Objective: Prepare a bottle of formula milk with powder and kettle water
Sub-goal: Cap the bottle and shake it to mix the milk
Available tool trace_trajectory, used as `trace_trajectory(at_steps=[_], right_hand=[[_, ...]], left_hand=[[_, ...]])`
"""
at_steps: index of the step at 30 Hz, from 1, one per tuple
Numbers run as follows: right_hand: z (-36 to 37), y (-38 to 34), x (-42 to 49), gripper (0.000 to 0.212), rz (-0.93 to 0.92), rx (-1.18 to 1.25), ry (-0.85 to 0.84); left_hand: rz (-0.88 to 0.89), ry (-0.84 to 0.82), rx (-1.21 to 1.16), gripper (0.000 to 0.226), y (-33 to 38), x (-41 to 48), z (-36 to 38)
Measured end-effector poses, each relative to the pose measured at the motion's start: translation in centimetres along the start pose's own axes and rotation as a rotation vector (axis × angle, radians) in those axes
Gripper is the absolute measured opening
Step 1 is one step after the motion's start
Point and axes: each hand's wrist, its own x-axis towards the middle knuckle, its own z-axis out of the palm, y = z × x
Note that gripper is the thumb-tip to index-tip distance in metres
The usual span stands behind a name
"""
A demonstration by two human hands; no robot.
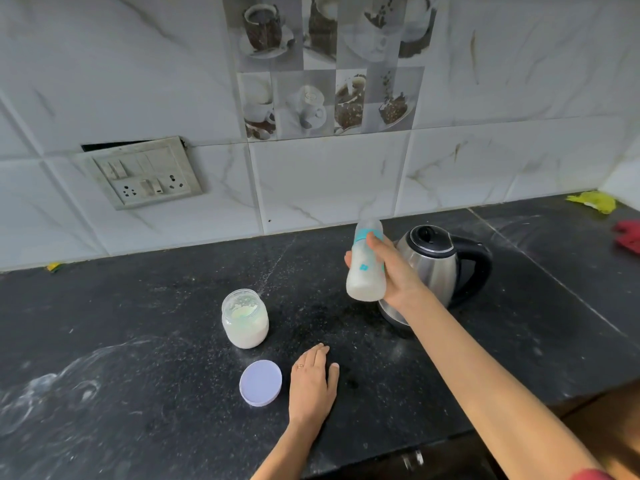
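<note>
A person's right hand [394,271] wraps round a feeding bottle [365,271] of milky white liquid, held clear of the black stone desk [138,341] just in front of a steel kettle [433,265]. The left hand [311,382] lies flat and open on the desk beside a pale round lid [260,382]. Near it stands an uncapped jar of powder [245,320]. The bottle's top is blurred, so the step in hand appears to be mixing. That calls for a firm hold round the middle, a collar screwed fully tight, and motion kept away from the kettle until no lumps show. No wording is legible. The bottle bears only a teal band and a small teal mark, and the jar and kettle show no label.
</note>
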Motion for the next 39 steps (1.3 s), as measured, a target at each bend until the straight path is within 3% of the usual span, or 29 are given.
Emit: trace_trajectory(at_steps=[3, 9, 15, 20, 23, 29, 32, 36, 39], right_hand=[[-0.1, -0.1, 0.5, 0.086, -0.059, 0.026, -0.026], [-0.2, -0.2, 1.2, 0.052, -0.074, 0.088, 0.039], [0.7, -1.1, 1.2, 0.033, 0.072, 0.142, 0.205], [1.9, -1.1, 0.3, 0.032, 0.185, 0.232, 0.118], [2.2, -1.4, 1.1, 0.022, 0.057, 0.346, 0.202], [2.1, -1.2, 0.2, 0.031, 0.226, 0.176, 0.067], [2.2, -0.8, 0.9, 0.029, 0.079, 0.191, 0.214], [1.7, -0.6, 0.3, 0.037, 0.226, 0.065, 0.128], [1.5, -0.5, 0.8, 0.035, 0.12, 0.11, 0.246]], left_hand=[[-0.012, -0.023, -0.011, 0.04, 0.0, 0.0, 0.0], [-0.011, -0.054, 0.007, 0.04, 0.0, 0.0, -0.1], [-0.006, -0.022, 0.019, 0.047, 0.1, 0.1, -0.1], [-0.011, -0.025, 0.006, 0.038, 0.1, 0.1, -0.1], [-0.006, -0.022, 0.011, 0.049, 0.2, 0.1, -0.2], [-0.008, -0.037, 0.007, 0.053, 0.3, 0.1, -0.4], [-0.003, -0.035, 0.003, 0.052, 0.2, 0.1, -0.4], [-0.021, -0.05, -0.024, 0.04, 0.3, 0.0, -0.5], [-0.028, -0.073, -0.028, 0.038, 0.2, 0.0, -0.4]])
